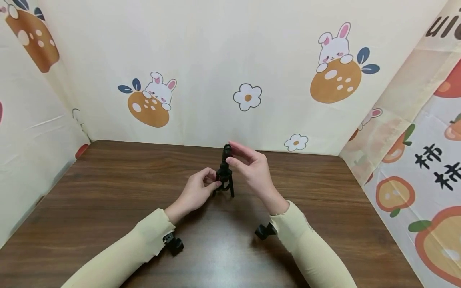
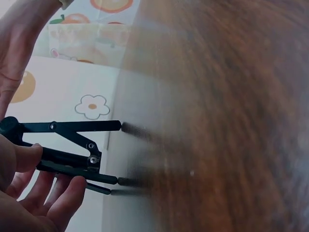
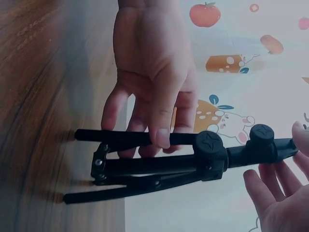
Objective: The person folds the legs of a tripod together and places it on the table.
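A small black tripod [image 1: 224, 173] stands upright near the back of the table, its legs spread. In the left wrist view, the tripod's leg tips [image 2: 116, 126] meet their dark reflections on the tabletop. My left hand [image 1: 196, 190] pinches one leg between thumb and fingers. Higher up, the thumb and fingers of my right hand [image 1: 253, 170] hold the top of the centre column. The right wrist view shows two round knobs on the tripod [image 3: 208, 144], each with a star-shaped mark, and a hinged brace between the legs.
The brown wood-grain table [image 1: 317, 216] reaches back to a pale curtain [image 1: 212, 48] printed with rabbits, fruit and flowers. More printed cloth [image 1: 396, 168] hangs along the right side. A small black device [image 1: 174, 244] is strapped at each wrist.
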`<state>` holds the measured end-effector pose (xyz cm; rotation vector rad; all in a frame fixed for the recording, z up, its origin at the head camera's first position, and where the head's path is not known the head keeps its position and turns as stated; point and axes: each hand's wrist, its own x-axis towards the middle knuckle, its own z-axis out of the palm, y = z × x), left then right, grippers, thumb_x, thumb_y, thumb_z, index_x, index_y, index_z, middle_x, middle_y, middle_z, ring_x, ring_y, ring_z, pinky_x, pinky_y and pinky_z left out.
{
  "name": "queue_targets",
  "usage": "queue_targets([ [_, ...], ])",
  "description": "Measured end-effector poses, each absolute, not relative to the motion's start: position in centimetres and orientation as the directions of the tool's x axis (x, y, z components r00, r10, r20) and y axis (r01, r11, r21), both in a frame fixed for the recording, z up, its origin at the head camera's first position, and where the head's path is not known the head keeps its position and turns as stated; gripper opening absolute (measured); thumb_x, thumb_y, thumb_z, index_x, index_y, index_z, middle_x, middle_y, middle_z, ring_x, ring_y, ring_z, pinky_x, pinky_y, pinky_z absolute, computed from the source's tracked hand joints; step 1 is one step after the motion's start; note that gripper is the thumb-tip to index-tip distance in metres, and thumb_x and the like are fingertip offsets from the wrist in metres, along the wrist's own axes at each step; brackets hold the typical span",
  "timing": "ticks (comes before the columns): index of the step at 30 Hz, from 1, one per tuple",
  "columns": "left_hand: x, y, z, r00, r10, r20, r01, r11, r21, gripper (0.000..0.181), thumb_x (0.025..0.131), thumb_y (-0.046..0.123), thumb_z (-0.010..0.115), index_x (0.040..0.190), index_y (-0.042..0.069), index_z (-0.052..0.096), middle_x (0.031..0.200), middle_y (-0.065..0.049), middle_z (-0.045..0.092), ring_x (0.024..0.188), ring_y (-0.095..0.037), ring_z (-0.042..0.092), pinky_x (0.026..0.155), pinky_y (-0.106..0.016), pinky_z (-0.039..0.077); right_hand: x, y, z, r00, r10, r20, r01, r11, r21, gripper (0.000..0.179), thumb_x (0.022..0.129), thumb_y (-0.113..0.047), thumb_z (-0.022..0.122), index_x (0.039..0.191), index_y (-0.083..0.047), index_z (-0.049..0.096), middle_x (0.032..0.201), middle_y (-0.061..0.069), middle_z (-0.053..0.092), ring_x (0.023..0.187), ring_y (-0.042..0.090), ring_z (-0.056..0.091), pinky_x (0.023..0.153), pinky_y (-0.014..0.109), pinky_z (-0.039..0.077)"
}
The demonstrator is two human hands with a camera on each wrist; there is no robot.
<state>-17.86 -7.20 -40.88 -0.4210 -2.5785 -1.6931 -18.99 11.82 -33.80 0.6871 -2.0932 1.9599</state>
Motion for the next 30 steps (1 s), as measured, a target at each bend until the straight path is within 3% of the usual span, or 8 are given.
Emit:
queue_targets([
  [9,-17.8,-7.1,-41.0,-0.966,0.187,0.178,0.238,0.373,0.897,0.011,0.09,0.009,0.074,0.099,0.01,0.067,0.094,-0.001,0.069,0.087,-0.015,0.068,0.077,-0.038,0.052,-19.0,13.4,-34.6,-0.876,-0.193,0.442,-0.445,-0.031,-0.895,0.039,0.089,0.001,0.072,0.128,0.005,0.063,0.123,0.023,0.065,0.113,0.025,0.065,0.096,0.036,0.05],
  [13,-17.9,-7.1,-40.9,-0.967,0.185,0.175,0.234,0.376,0.897,0.01,0.089,0.009,0.076,0.097,0.009,0.068,0.093,-0.001,0.072,0.087,-0.016,0.07,0.08,-0.04,0.053,-19.1,14.1,-35.5,-0.891,-0.177,0.418,-0.42,-0.025,-0.907,0.032,0.092,-0.002,0.07,0.123,0.005,0.067,0.12,0.021,0.067,0.11,0.027,0.066,0.092,0.034,0.052],
  [19,-17.9,-7.2,-40.7,-0.969,0.184,0.168,0.229,0.389,0.892,0.01,0.087,0.01,0.077,0.094,0.01,0.07,0.092,0.0,0.073,0.085,-0.014,0.07,0.077,-0.037,0.054,-19.3,15.0,-36.8,-0.914,-0.186,0.36,-0.372,0.029,-0.928,0.025,0.093,-0.006,0.07,0.116,0.004,0.07,0.115,0.015,0.071,0.109,0.027,0.067,0.09,0.033,0.053],
  [24,-18.1,-7.1,-40.6,-0.967,0.205,0.154,0.226,0.395,0.89,0.009,0.088,0.013,0.077,0.094,0.012,0.071,0.092,0.001,0.073,0.084,-0.013,0.069,0.073,-0.034,0.053,-19.3,15.5,-37.9,-0.933,-0.233,0.276,-0.302,0.086,-0.949,0.027,0.094,-0.004,0.068,0.12,0.005,0.067,0.114,0.018,0.07,0.104,0.022,0.068,0.087,0.031,0.054],
  [30,-18.2,-7.2,-40.4,-0.968,0.21,0.137,0.213,0.398,0.893,0.009,0.088,0.012,0.077,0.094,0.012,0.071,0.093,0.001,0.073,0.084,-0.012,0.07,0.074,-0.034,0.054,-19.5,15.7,-38.9,-0.935,-0.297,0.193,-0.251,0.171,-0.953,0.028,0.093,-0.003,0.069,0.12,0.002,0.068,0.114,0.018,0.07,0.104,0.024,0.068,0.086,0.031,0.054],
])
